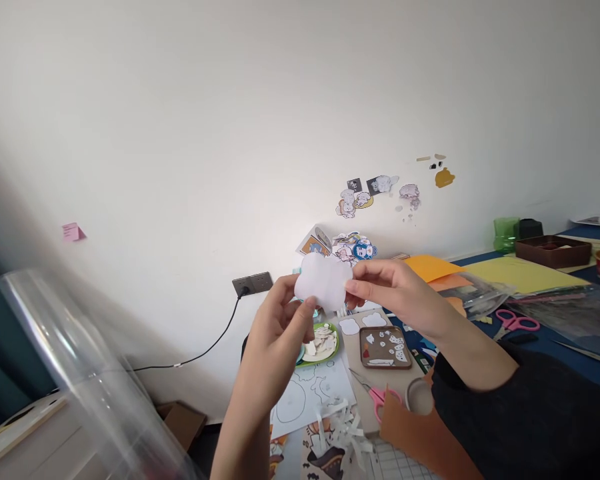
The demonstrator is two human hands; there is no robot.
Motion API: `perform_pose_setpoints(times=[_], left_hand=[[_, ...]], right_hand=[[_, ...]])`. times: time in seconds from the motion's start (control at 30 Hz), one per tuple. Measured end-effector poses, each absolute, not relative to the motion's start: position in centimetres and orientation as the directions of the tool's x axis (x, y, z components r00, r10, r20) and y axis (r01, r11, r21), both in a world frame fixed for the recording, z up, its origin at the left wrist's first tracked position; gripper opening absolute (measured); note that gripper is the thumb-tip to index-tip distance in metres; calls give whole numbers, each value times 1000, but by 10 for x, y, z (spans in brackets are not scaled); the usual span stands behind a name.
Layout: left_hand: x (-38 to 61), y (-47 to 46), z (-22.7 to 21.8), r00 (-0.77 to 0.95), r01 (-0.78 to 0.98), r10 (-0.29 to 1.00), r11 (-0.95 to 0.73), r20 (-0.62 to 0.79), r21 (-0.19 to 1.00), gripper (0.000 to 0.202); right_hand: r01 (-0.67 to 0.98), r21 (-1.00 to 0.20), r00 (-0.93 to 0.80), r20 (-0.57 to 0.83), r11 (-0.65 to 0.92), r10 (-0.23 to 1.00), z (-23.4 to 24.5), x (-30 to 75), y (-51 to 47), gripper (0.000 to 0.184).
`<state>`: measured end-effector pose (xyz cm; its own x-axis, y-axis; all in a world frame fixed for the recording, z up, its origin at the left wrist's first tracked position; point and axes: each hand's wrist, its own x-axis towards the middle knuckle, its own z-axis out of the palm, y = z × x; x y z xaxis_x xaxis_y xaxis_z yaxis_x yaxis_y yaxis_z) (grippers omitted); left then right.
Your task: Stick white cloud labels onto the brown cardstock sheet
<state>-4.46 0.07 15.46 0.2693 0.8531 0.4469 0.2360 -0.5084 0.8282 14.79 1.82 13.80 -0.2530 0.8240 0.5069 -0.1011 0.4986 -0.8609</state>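
Between my two hands a white paper cutout [324, 279] with a wavy, cloud-like edge is held up above the table. My left hand [285, 327] pinches its lower left part, thumb in front and fingers behind. My right hand [393, 290] grips its right edge between thumb and fingers. Below the cutout are a green-rimmed plate [336, 347] heaped with white paper scraps and a brown tray [364, 360] with small white cut pieces. Two more white cutouts, one rounded [349, 326] and one wavy [375, 320], lie behind the tray.
Pink-handled scissors [377, 399] lie by a tape roll [419, 395] and brown paper [420, 430]. A line drawing [293, 403] sits under my left forearm. More pink scissors [517, 321], yellow paper [525, 275] and a dark red box [553, 252] are at right. Clear plastic [90, 373] stands at left.
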Motion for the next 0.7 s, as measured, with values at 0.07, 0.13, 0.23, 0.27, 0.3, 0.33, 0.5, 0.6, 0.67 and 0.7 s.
perform_pose_setpoints(times=[0.07,0.13,0.23,0.27,0.3,0.33,0.5,0.6,0.67,0.7], left_hand=[[-43,1,153,269,148,855,-492,444,858,26],[-42,1,151,285,68,856,-466,431,882,31],[-40,3,149,329,-42,845,-434,422,900,36],[-39,4,149,348,-94,830,-431,435,898,37],[-39,5,150,366,-153,813,-429,454,891,39],[-40,5,150,379,-204,795,-427,474,881,41],[-53,23,152,119,-2,816,-570,566,822,35],[-70,51,143,-109,387,803,-509,586,769,33],[-81,73,133,-154,481,807,-443,571,757,30],[-86,83,127,-173,518,808,-411,563,750,28]], right_hand=[[-111,-853,-235,522,511,820,136,146,19,20],[-117,-838,-212,545,533,811,135,144,20,20],[-124,-831,-192,556,542,809,136,144,19,20],[-133,-831,-180,556,540,812,136,145,18,19],[-143,-832,-163,554,537,816,137,146,18,19],[-149,-833,-141,552,533,822,138,147,17,18],[-127,-840,-33,536,528,844,140,157,18,19],[-84,-832,26,549,549,836,141,166,17,21],[-49,-826,64,558,561,827,141,171,17,22],[-38,-821,82,565,569,821,142,174,16,22]])
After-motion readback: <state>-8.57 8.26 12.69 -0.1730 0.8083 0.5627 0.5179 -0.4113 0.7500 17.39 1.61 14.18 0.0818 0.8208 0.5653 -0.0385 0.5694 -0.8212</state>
